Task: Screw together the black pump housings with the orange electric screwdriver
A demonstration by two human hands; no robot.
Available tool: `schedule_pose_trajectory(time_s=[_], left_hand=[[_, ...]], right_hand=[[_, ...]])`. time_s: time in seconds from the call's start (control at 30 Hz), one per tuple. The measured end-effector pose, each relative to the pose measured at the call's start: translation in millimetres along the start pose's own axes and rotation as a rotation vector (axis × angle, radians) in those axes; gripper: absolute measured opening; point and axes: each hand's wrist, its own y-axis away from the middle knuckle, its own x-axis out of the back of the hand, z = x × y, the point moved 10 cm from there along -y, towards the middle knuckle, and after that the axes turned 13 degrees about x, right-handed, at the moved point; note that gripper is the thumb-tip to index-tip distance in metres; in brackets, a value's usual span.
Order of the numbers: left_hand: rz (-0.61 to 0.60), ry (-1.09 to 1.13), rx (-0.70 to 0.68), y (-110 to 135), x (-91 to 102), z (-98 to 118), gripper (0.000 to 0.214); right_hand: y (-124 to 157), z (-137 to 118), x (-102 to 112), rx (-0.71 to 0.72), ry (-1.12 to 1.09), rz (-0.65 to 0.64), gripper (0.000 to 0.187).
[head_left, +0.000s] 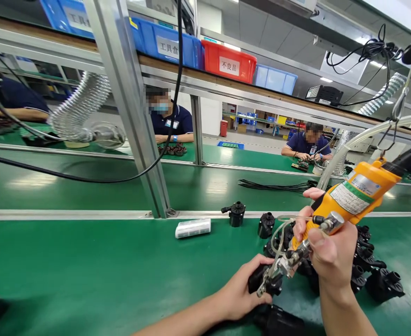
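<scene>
My right hand (pixel 331 247) is wrapped round an orange electric screwdriver (pixel 352 193), which hangs from a hook and has clear air tubes and metal fittings along its side. The tool tilts down to the left, its metal tip end at a black pump (pixel 259 277). Around that small pump my left hand (pixel 245 289) is closed, keeping it near the front of the green bench. The tip partly covers the pump's top, so the exact contact cannot be made out. Another black pump part (pixel 284 322) lies just in front.
Several black pumps (pixel 385 283) stand to the right, and two more, one a pump (pixel 237 214), stand near the bench divider. A white wrapped bundle (pixel 193 227) lies left of them. A metal post (pixel 131 107) rises ahead; co-workers sit beyond. A black cable (pixel 121 179) hangs across.
</scene>
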Motion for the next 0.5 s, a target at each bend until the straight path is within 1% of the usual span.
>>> schedule_pose_trajectory(time_s=[0.07, 0.17, 0.27, 0.33, 0.4, 0.5], left_hand=[[-0.017, 0.010, 0.000, -1, -0.6, 3, 0.067], [-0.022, -0.014, -0.033, -1, 0.2, 9, 0.066], [-0.014, -0.043, -0.074, -1, 1.4, 13, 0.069], [-0.018, -0.028, -0.051, -2, 1.0, 11, 0.069], [-0.030, -0.001, -0.017, -2, -0.4, 8, 0.067], [-0.032, 0.026, 0.014, -2, -2.2, 6, 0.064]], right_hand=[[1, 3, -4, -0.021, -0.085, 0.017, 0.047], [3, 2, -17, -0.031, -0.169, 0.028, 0.048], [4, -3, -36, -0.014, -0.161, 0.008, 0.045], [3, -7, -47, -0.006, -0.141, -0.009, 0.043], [3, -8, -52, -0.007, -0.116, -0.004, 0.046], [7, -5, -52, -0.018, -0.079, 0.005, 0.052]])
